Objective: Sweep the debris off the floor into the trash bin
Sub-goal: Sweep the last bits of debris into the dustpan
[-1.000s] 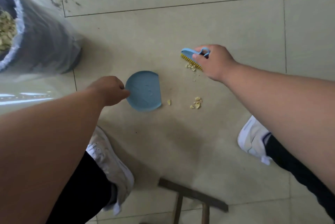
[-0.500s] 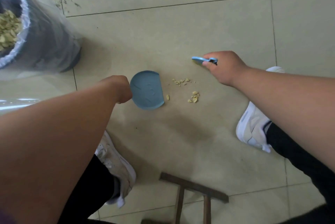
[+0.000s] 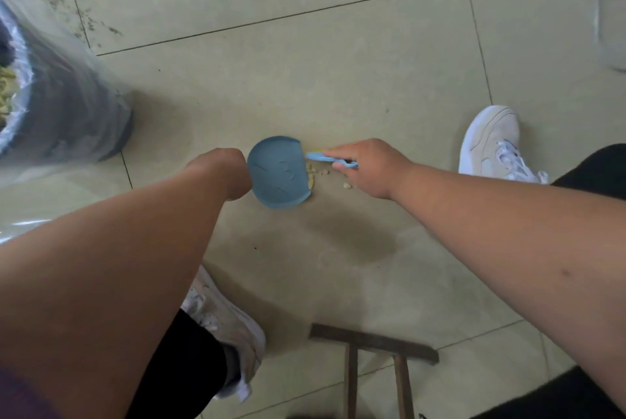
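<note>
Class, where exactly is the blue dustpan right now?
The blue dustpan lies on the floor mid-frame, held by the left hand, its open edge facing the crumbs and brush.

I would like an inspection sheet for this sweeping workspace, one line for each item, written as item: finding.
Surface: pale tiled floor, dark specks near the top left corner.
Job's things: blue dustpan on the floor; blue brush at its open edge; yellowish debris at that edge, a few crumbs not yet in; trash bin with clear liner at left, yellowish scraps inside.
Clutter: dark wooden frame at the bottom; pale rounded object, blurred, top right.
Hands: left hand holds the dustpan; right hand holds the brush.
Cables: nothing seen.
Surroundings: white shoes either side of the work area.
</note>
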The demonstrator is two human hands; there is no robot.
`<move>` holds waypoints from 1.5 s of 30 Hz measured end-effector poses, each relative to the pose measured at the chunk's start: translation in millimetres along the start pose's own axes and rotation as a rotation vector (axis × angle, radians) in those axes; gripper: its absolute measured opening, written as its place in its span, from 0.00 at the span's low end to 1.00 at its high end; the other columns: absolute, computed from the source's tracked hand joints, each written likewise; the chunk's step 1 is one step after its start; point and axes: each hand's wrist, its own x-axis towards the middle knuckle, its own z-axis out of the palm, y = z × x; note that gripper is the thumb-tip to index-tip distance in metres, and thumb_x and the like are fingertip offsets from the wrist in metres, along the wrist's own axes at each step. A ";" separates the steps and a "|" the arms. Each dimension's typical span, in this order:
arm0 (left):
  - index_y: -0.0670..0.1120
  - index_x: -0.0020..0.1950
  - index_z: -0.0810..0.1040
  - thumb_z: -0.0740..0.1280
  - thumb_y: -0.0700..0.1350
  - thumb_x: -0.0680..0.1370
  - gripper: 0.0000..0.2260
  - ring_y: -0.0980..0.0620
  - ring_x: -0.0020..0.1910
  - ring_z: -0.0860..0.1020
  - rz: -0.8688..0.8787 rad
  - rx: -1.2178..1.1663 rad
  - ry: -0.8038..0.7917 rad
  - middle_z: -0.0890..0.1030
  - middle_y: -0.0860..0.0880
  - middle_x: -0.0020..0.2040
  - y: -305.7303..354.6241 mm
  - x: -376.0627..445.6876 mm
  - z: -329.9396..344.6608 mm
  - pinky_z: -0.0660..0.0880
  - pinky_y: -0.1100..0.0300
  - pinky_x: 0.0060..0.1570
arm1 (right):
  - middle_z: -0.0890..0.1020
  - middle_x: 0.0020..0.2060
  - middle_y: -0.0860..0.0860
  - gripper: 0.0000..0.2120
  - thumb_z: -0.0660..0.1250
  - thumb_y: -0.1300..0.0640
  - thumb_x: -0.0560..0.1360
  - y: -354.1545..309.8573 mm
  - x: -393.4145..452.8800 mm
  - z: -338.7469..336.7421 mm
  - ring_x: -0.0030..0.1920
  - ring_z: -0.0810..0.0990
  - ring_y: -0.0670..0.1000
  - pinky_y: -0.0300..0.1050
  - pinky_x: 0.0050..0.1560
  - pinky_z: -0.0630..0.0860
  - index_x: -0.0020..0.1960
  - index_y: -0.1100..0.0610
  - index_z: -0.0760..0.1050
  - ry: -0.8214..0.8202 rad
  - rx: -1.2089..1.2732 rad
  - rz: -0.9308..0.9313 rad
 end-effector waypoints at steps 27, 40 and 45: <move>0.44 0.41 0.76 0.62 0.42 0.78 0.07 0.44 0.35 0.81 -0.010 -0.121 -0.089 0.81 0.44 0.37 14.9 -2.6 33.7 0.77 0.54 0.39 | 0.84 0.54 0.54 0.17 0.63 0.51 0.82 -69.2 9.4 65.2 0.52 0.82 0.58 0.46 0.54 0.79 0.70 0.49 0.75 0.167 0.263 0.339; 0.41 0.53 0.81 0.62 0.41 0.81 0.08 0.42 0.44 0.80 0.008 -0.056 -0.096 0.76 0.45 0.37 -1.8 -11.1 13.1 0.78 0.53 0.47 | 0.71 0.31 0.50 0.11 0.63 0.55 0.79 -14.5 -5.8 -1.3 0.35 0.69 0.53 0.47 0.37 0.67 0.40 0.58 0.71 0.353 0.276 0.316; 0.44 0.43 0.78 0.64 0.41 0.79 0.06 0.45 0.37 0.81 -0.046 -0.010 -0.074 0.80 0.44 0.39 -23.8 -12.9 13.3 0.79 0.54 0.44 | 0.80 0.41 0.59 0.07 0.61 0.56 0.79 10.6 -3.1 4.4 0.43 0.77 0.62 0.50 0.41 0.71 0.46 0.59 0.73 0.316 0.055 0.392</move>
